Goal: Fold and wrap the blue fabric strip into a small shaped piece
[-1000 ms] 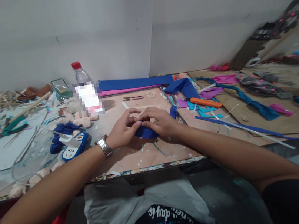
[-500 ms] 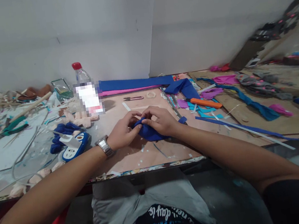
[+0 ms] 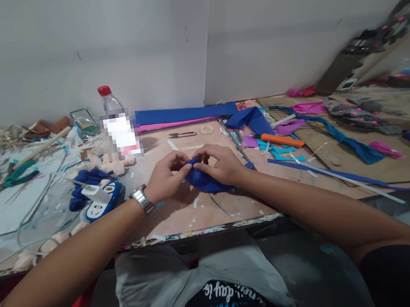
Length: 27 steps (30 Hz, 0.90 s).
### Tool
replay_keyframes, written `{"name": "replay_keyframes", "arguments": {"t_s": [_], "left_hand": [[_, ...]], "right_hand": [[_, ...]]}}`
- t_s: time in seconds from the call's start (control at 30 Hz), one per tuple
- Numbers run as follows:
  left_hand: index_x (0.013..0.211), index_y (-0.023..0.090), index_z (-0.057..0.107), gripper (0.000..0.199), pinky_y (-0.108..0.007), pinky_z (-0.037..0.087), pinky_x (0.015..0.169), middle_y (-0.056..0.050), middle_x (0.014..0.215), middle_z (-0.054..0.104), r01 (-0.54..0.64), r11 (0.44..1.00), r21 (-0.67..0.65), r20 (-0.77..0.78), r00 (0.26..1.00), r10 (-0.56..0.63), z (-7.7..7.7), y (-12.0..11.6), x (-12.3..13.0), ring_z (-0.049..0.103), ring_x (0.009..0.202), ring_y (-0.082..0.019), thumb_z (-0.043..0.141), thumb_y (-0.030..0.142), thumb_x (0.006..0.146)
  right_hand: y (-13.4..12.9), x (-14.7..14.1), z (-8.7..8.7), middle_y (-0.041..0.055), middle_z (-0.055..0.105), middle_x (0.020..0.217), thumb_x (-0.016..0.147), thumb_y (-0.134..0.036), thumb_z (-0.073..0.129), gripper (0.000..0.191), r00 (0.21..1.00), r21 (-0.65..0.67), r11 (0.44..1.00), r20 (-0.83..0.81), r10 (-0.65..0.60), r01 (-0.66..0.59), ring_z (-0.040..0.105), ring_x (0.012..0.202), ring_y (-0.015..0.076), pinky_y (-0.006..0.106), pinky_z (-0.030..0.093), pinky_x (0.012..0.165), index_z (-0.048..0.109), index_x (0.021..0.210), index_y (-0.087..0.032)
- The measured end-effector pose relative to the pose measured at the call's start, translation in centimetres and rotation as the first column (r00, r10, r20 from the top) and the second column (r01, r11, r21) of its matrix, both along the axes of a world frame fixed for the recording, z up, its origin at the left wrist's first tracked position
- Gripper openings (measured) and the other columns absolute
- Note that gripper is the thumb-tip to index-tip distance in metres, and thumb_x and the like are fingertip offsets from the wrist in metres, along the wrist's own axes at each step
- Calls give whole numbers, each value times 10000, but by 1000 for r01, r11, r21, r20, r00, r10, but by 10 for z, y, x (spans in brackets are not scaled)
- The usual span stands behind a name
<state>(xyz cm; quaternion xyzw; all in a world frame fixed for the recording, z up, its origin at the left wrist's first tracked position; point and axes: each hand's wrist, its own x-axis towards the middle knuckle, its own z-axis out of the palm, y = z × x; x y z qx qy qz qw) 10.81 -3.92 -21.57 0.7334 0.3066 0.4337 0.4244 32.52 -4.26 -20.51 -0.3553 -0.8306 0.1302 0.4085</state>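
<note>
A piece of blue fabric [image 3: 207,181] is gathered between my two hands above the middle of the table. My left hand [image 3: 167,175], with a metal watch on the wrist, pinches its upper left edge between thumb and fingers. From the other side my right hand [image 3: 222,165] grips the same fabric, thumb against it and close to my left thumb. The cloth hangs in folds below the thumbs, partly hidden by my right hand. Beyond the hands lie small thread snips [image 3: 182,134] and a roll of clear tape [image 3: 206,129].
A red-capped bottle [image 3: 110,103] stands at the back left. Left are a blue and white power strip [image 3: 100,202] with a plugged-in charger and green-handled pliers [image 3: 19,175]. An orange utility knife [image 3: 282,140] lies right among fabric scraps. Long blue fabric [image 3: 183,113] runs along the wall.
The fabric's upper edge has been bunched into a small peak between my fingertips. Both hands keep nearly the same place, with only slight finger shifts.
</note>
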Motion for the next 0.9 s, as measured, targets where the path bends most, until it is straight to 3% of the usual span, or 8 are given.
{"name": "replay_keyframes", "arguments": {"t_s": [0.4, 0.6, 0.83, 0.9], "left_hand": [[934, 159, 588, 413, -246, 454, 659, -15, 808, 640, 63, 988, -141, 7, 998, -63, -2, 3, 0, 593, 698, -124, 731, 543, 881], [842, 165, 566, 420, -249, 444, 655, 5, 769, 592, 29, 992, -121, -22, 999, -32, -1, 2, 1, 562, 692, -123, 775, 529, 835], [1095, 191, 576, 377, -248, 452, 654, -24, 831, 692, 22, 989, -149, 17, 1000, -20, -2, 2, 1, 624, 715, -143, 689, 506, 922], [1082, 185, 603, 349, -260, 460, 679, -42, 869, 706, 15, 993, -118, -2, 1000, -15, -2, 2, 0, 635, 746, -151, 666, 498, 940]], "right_hand": [[-1, 1, -1, 36, 732, 881, 962, -409, 685, 208, 997, -24, 998, 49, 65, -64, 655, 756, 173, 333, 490, 778, 737, 1002, -212], [-1, 0, -1, 27, 730, 864, 963, -356, 680, 162, 992, -13, 993, 58, 116, -115, 646, 736, 163, 330, 482, 785, 728, 1004, -207], [-2, -1, 0, 38, 733, 946, 915, -327, 713, 187, 995, -63, 996, 71, 72, -67, 650, 747, 167, 317, 491, 757, 683, 1053, -204], [-2, -1, 0, 35, 722, 943, 904, -321, 713, 182, 994, -96, 993, 81, 72, -64, 649, 742, 165, 309, 492, 741, 661, 1027, -198]]}}
